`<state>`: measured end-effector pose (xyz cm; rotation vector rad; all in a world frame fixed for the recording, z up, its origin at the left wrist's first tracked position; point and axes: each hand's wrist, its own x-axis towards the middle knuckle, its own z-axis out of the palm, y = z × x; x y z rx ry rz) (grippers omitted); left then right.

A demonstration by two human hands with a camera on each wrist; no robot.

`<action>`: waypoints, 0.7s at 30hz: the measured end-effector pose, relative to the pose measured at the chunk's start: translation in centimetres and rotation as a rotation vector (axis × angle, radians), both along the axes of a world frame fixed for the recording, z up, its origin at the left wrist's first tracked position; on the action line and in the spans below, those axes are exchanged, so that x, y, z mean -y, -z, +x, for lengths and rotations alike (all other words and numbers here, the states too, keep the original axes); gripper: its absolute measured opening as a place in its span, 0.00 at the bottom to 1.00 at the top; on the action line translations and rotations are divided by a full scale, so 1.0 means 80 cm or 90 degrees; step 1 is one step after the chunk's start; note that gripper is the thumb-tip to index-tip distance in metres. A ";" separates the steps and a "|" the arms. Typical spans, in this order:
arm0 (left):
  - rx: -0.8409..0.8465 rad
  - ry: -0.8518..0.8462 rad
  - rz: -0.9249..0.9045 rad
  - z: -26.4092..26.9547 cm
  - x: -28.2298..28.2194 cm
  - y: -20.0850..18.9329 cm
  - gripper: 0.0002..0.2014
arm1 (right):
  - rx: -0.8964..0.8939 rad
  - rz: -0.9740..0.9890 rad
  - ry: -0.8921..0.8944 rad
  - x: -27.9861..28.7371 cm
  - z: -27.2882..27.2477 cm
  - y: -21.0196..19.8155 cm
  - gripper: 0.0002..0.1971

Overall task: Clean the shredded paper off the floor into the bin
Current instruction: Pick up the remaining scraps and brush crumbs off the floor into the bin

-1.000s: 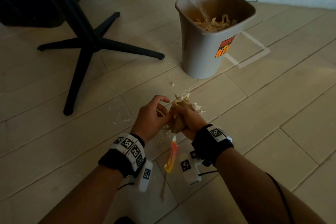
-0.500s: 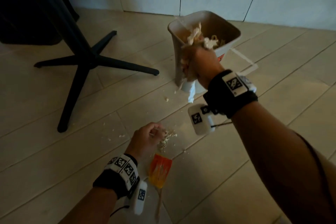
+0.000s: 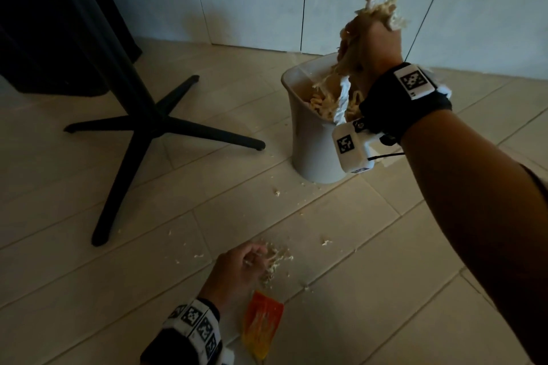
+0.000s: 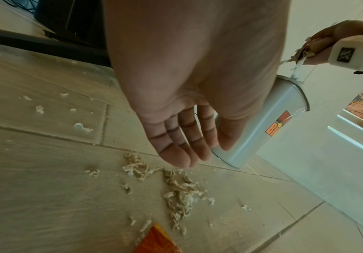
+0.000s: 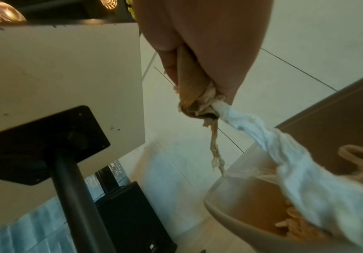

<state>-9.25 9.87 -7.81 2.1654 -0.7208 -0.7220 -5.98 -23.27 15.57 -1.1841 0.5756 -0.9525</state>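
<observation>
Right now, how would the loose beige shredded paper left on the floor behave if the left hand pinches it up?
The loose beige shredded paper looks light and floppy, lying as thin curled strips. It would probably break apart: crumbs already lie scattered, and strands dangle from the right hand above the grey plastic bin.

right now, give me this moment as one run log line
right hand: grips shredded paper above bin | left hand: open over floor scraps | step: drop not yet done
</observation>
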 end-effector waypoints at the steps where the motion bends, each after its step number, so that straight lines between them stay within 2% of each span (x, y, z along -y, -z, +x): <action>1: 0.001 0.002 0.002 0.002 0.000 0.003 0.07 | 0.012 -0.001 0.000 0.003 0.002 0.007 0.06; 3: -0.001 0.000 0.010 0.005 0.001 0.008 0.07 | 0.009 -0.020 0.007 0.011 0.007 0.023 0.10; 5: -0.006 -0.006 0.014 0.008 0.002 0.013 0.07 | -0.058 -0.093 0.006 0.020 0.012 0.044 0.16; 9: -0.019 -0.001 0.017 0.012 0.002 0.025 0.07 | -0.342 -0.264 -0.002 0.025 0.013 0.082 0.29; 14: -0.021 -0.006 0.052 0.022 0.009 0.042 0.08 | -0.532 -0.338 -0.069 0.033 0.015 0.100 0.31; 16: 0.018 0.012 0.071 0.033 0.017 0.048 0.10 | -0.625 -0.414 -0.095 0.031 0.014 0.098 0.34; 18: 0.071 0.030 0.093 0.048 0.028 0.055 0.16 | -0.673 -0.471 -0.117 0.023 0.011 0.094 0.37; 21: 0.121 0.062 0.139 0.072 0.056 0.058 0.21 | -0.660 -0.532 -0.117 0.005 0.003 0.090 0.38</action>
